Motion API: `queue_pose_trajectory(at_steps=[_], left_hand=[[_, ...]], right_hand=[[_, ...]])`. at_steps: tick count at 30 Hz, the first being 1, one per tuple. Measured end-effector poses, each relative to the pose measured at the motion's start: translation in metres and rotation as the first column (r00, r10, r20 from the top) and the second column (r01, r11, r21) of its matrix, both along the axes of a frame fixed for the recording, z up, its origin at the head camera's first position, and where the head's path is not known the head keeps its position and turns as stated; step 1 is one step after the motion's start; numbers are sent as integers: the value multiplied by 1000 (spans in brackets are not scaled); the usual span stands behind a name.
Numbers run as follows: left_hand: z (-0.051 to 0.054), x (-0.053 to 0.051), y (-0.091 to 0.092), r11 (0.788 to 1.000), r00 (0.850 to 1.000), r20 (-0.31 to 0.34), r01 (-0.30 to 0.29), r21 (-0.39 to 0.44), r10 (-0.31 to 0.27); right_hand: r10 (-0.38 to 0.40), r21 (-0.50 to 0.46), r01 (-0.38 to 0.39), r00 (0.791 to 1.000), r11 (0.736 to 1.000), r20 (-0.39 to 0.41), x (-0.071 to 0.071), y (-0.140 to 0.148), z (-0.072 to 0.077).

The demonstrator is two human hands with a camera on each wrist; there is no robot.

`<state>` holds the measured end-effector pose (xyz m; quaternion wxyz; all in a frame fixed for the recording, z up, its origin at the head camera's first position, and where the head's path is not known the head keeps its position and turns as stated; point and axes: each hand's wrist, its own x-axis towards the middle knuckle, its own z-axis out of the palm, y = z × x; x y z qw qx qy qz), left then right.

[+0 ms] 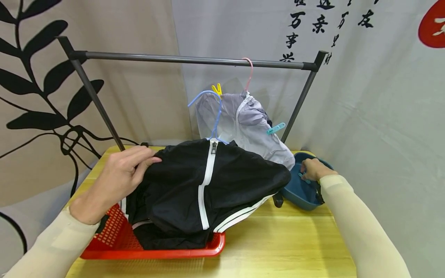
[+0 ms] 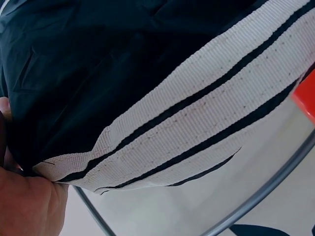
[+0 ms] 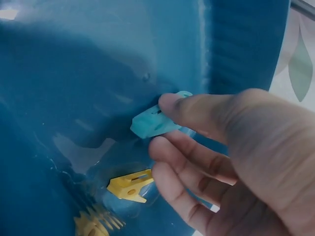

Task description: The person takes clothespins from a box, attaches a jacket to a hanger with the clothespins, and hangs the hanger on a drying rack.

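Observation:
A black zip jacket [image 1: 177, 181] with white trim hangs on a blue hanger [image 1: 219, 116], whose hook stands free of the rail. My left hand [image 1: 119, 179] pinches the jacket's shoulder at the left; in the left wrist view the fabric and its white striped band [image 2: 162, 132] fill most of the picture. Inside the blue basin [image 1: 295, 195] at the right, my right hand [image 3: 256, 152] holds a teal clothespin [image 3: 147, 123] between thumb and fingers. Below it in the right wrist view lies a yellow clothespin [image 3: 129, 187].
The jacket lies partly over a red basket [image 1: 156, 254] on the wooden table [image 1: 278, 239]. Behind, a grey rail [image 1: 187, 59] carries a pink hanger [image 1: 249, 73] with a light grey garment [image 1: 257, 127], which has yellow [image 1: 217, 89] and teal [image 1: 276, 128] clothespins on it.

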<state>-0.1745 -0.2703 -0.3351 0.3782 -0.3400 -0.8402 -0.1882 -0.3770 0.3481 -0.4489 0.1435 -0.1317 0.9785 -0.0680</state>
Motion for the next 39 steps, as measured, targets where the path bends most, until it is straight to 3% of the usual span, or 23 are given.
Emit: queue_pose_trajectory(at_steps=[8,17,25,39], left_hand=[[-3,-1,1,1000,1000,-23,-3,-7,3],[-4,-1,3,1000,999,-43,8,-6,-8],[-4,-1,5,1000,999,-31,11,4,-10],[-5,-3,4,1000,1000,-25,7,1,-7]], right_hand=[[-8,-53,8,1000,999,-7,0,4,0],[30,-121,-39,997,992,-76,1,8,8],[19,-166,-43,989,985,-146,11,9,21],[-57,-268,7,982,963,-179,34,6,34]])
